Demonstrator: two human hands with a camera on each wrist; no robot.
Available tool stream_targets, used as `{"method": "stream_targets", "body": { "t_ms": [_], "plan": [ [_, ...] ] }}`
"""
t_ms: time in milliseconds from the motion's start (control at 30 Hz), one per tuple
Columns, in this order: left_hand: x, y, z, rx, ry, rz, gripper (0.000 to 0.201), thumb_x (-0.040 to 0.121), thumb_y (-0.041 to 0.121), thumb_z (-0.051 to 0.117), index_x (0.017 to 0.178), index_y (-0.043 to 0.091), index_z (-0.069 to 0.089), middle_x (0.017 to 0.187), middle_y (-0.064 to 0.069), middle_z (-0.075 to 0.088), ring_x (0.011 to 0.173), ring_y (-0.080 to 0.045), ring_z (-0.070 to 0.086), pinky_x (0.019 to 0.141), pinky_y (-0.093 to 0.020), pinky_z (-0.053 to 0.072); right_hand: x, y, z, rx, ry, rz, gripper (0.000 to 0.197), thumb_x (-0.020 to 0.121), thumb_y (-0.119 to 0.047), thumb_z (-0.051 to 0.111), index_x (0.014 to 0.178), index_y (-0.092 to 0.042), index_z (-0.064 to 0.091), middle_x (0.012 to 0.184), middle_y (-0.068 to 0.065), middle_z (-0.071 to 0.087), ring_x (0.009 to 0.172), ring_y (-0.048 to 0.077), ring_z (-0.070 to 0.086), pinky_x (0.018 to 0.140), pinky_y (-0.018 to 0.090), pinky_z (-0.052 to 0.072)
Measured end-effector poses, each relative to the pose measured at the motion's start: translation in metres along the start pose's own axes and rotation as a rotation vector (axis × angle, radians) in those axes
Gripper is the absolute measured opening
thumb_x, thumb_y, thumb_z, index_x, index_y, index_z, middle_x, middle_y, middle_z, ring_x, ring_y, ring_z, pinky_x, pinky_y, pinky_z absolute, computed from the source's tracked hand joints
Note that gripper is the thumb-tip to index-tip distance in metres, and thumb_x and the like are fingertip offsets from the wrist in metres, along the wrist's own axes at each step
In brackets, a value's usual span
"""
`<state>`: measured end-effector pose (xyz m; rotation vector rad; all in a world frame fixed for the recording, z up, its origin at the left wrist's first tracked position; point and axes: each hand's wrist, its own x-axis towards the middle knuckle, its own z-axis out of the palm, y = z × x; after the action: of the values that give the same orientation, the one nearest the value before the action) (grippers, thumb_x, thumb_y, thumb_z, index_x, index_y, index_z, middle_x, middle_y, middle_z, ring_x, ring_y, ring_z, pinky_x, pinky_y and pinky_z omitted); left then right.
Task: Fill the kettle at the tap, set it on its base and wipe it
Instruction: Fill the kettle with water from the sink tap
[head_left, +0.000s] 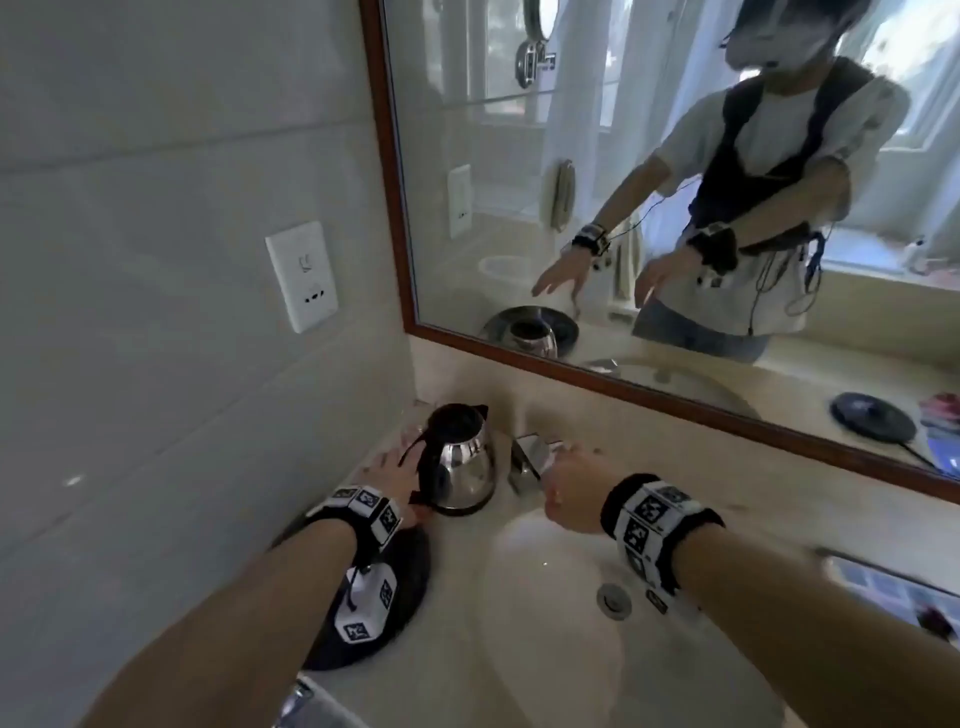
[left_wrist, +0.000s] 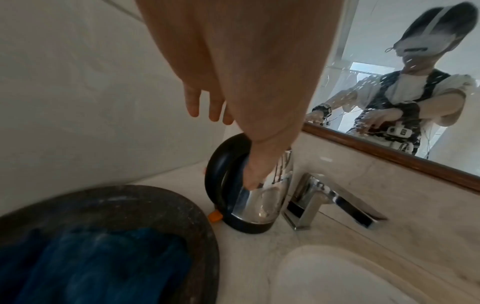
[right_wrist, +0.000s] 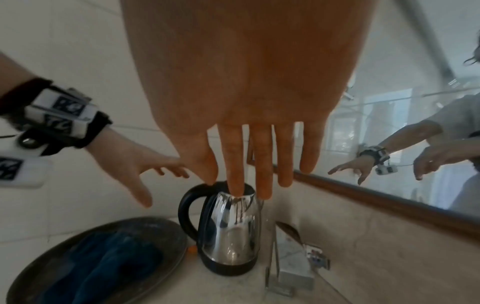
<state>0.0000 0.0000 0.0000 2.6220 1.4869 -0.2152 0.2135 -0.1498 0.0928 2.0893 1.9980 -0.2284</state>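
Note:
A steel kettle (head_left: 462, 460) with a black handle stands on the counter left of the chrome tap (head_left: 535, 452), and its top looks dark and open. My left hand (head_left: 387, 465) hovers open beside the handle, with fingers spread and holding nothing. In the left wrist view my left hand (left_wrist: 233, 144) has its thumb stretched in front of the kettle (left_wrist: 257, 205). My right hand (right_wrist: 246, 181) hangs open with straight fingers just above the kettle (right_wrist: 231, 230) and holds nothing. In the head view this right hand (head_left: 563, 470) is over the tap.
A dark round tray (head_left: 410, 587) with a blue cloth (right_wrist: 103, 259) lies left of the sink (head_left: 561, 613), under my left wrist. A black round base with a cord (head_left: 872, 413) shows only in the mirror. A wall socket (head_left: 301, 275) is at the left.

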Motion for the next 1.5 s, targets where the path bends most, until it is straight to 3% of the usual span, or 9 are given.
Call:
{"method": "stream_targets", "body": {
  "t_ms": [200,300,400,567,900,1067,1267,1400,1500],
  "plan": [
    [0.082,-0.011,-0.003,-0.02,-0.021,0.078,0.107,0.076,0.03,0.068,0.152,0.034,-0.008,0.148,-0.011,0.037,0.13,-0.035,0.043,0.101,-0.048,0.045,0.081,-0.022,0.036,-0.012,-0.248,-0.033,0.037,0.095,-0.036,0.041,0.117,-0.013,0.061,0.119,0.008,0.061,0.113,0.03,0.057,0.097,0.04,0.046],
    [0.108,-0.012,-0.006,0.036,-0.041,0.201,0.109,0.077,0.03,0.067,0.151,0.038,-0.012,0.122,-0.018,0.058,0.096,-0.037,0.063,0.071,-0.04,0.056,0.109,-0.032,0.049,-0.008,-0.304,-0.05,0.037,0.095,-0.037,0.042,0.116,-0.013,0.062,0.118,0.007,0.064,0.11,0.029,0.06,0.093,0.04,0.05],
    [0.124,-0.013,-0.015,0.02,-0.108,0.27,0.108,0.075,0.032,0.069,0.151,0.039,-0.008,0.097,-0.013,0.066,0.065,-0.028,0.061,0.047,-0.028,0.047,0.126,-0.042,0.056,-0.008,-0.37,-0.063,0.038,0.095,-0.038,0.042,0.117,-0.013,0.062,0.121,0.005,0.062,0.11,0.028,0.06,0.093,0.04,0.051],
    [0.139,-0.009,-0.027,-0.065,-0.216,0.279,0.115,0.062,0.019,0.08,0.15,0.033,0.007,0.101,-0.014,0.066,0.071,-0.027,0.057,0.058,-0.033,0.052,0.144,-0.045,0.055,0.026,-0.396,-0.055,0.034,0.092,-0.037,0.043,0.102,-0.012,0.063,0.108,0.007,0.064,0.098,0.029,0.064,0.084,0.042,0.055],
    [0.114,-0.009,-0.02,-0.252,0.003,0.178,0.103,0.066,0.013,0.077,0.146,0.03,0.014,0.115,-0.016,0.063,0.087,-0.035,0.067,0.07,-0.04,0.058,0.143,-0.042,0.06,0.129,-0.343,-0.084,0.03,0.091,-0.034,0.049,0.1,-0.01,0.065,0.105,0.008,0.065,0.097,0.03,0.064,0.078,0.036,0.053],
    [0.1,-0.002,-0.015,-0.381,0.123,0.126,0.098,0.064,0.019,0.074,0.139,0.038,0.014,0.1,-0.013,0.065,0.078,-0.033,0.065,0.07,-0.046,0.059,0.124,-0.034,0.067,0.172,-0.329,-0.1,0.031,0.089,-0.034,0.049,0.102,-0.014,0.068,0.106,0.005,0.068,0.1,0.027,0.064,0.088,0.041,0.053],
    [0.066,0.01,-0.033,-0.561,0.186,0.22,0.094,0.07,0.022,0.077,0.145,0.025,0.02,0.088,-0.004,0.059,0.068,-0.02,0.06,0.065,-0.034,0.053,0.095,-0.001,0.056,0.3,-0.299,-0.123,0.027,0.091,-0.035,0.047,0.104,-0.022,0.068,0.11,-0.003,0.067,0.106,0.018,0.062,0.095,0.035,0.05],
    [0.019,0.018,-0.035,-0.653,0.177,0.213,0.087,0.075,0.017,0.077,0.143,0.027,0.024,0.082,0.006,0.053,0.062,-0.003,0.056,0.058,-0.012,0.042,0.065,0.042,0.034,0.366,-0.195,-0.105,0.019,0.093,-0.038,0.05,0.096,-0.031,0.067,0.11,-0.007,0.068,0.101,0.015,0.062,0.096,0.033,0.048],
    [-0.019,0.029,-0.019,-0.75,0.175,0.175,0.083,0.077,0.019,0.076,0.139,0.034,0.024,0.074,0.003,0.061,0.062,-0.006,0.062,0.061,-0.016,0.049,0.054,0.078,0.03,0.474,-0.176,-0.02,0.022,0.095,-0.031,0.053,0.101,-0.018,0.07,0.108,0.001,0.069,0.097,0.018,0.061,0.093,0.031,0.047]
  ]
}}
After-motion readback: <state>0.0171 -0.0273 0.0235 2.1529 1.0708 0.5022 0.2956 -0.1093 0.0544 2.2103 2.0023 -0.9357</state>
